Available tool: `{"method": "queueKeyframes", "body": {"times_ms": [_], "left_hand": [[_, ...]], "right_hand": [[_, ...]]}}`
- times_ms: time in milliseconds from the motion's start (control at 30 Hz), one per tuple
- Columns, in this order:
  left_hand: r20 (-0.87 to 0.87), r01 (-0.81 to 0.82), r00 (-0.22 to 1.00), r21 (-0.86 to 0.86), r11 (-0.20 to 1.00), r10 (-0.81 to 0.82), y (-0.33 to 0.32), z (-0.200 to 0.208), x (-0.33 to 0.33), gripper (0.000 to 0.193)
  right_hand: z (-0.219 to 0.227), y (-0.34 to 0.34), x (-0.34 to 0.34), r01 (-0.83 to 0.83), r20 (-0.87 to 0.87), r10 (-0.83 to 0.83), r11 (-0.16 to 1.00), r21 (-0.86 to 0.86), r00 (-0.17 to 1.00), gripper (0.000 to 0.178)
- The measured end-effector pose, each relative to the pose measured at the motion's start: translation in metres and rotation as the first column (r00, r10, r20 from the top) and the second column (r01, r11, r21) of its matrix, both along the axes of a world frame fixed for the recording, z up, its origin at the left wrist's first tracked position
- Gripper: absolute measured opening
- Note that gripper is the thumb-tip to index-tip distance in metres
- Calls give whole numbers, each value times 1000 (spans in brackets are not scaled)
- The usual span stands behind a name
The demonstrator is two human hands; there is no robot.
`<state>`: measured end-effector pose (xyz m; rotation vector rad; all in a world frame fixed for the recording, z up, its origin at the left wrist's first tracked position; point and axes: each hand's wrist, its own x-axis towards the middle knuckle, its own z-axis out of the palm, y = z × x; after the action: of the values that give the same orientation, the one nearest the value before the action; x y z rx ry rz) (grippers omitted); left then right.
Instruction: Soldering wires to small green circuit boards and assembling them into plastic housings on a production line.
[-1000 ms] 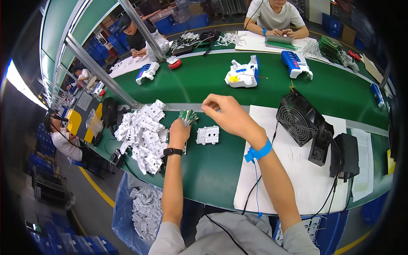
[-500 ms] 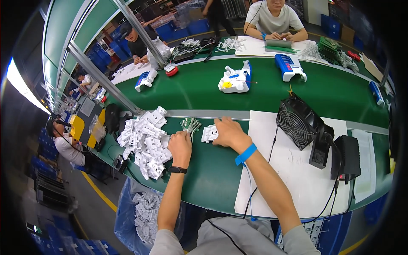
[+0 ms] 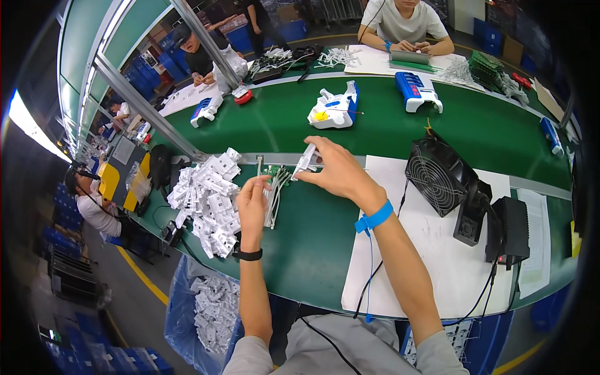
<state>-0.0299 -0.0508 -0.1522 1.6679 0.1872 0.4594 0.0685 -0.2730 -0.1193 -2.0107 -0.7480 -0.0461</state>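
- White part (image 3: pixel 304 162): I have it in the right grip (image 3: pixel 342 173), tipped on edge and seemingly lifted above the far side of the tabletop (image 3: pixel 309 256).
- Right grip: thumb and fingers are closed on that part; a blue strap (image 3: pixel 375 219) circles the wrist.
- Left grip (image 3: pixel 252 203): its fingertips are drawn close together beside the wires (image 3: pixel 273 203); a slim pale piece (image 3: pixel 260 164) rises at them, but I cannot tell whether it is held.
- Wires: I see them bundled on the tabletop between both grips, running toward me from green boards (image 3: pixel 273 170).
- Pile (image 3: pixel 209 203): many white pieces are heaped just left of the left grip.
- Sheet (image 3: pixel 394 262): it lies white to my right, with a black fan (image 3: pixel 433 175) over its far part.
- Belt (image 3: pixel 269 128): beyond the tabletop, it carries several blue-and-white shells (image 3: pixel 337 111).
- Bin (image 3: pixel 178 312): below the tabletop's near-left edge, I see more white pieces inside its blue liner.
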Motion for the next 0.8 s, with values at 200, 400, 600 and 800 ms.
{"method": "queueKeyframes", "body": {"times_ms": [200,400,600,800], "left_hand": [[-99,218,955,-402,889,-279,-48,17,3,34],[-102,227,955,-359,905,-280,-56,8,12,26],[-10,66,998,36,997,-66,-64,3,22,26],[46,156,986,37,987,-157,-68,-3,21,26]], "right_hand": [[13,10,-15,-37,163,44,998,-47,986,70],[-7,14,-6,-59,124,62,998,-29,990,65],[-12,-1,-1,-110,116,109,994,7,987,60],[-6,2,14,-188,-225,303,887,423,926,31]]}}
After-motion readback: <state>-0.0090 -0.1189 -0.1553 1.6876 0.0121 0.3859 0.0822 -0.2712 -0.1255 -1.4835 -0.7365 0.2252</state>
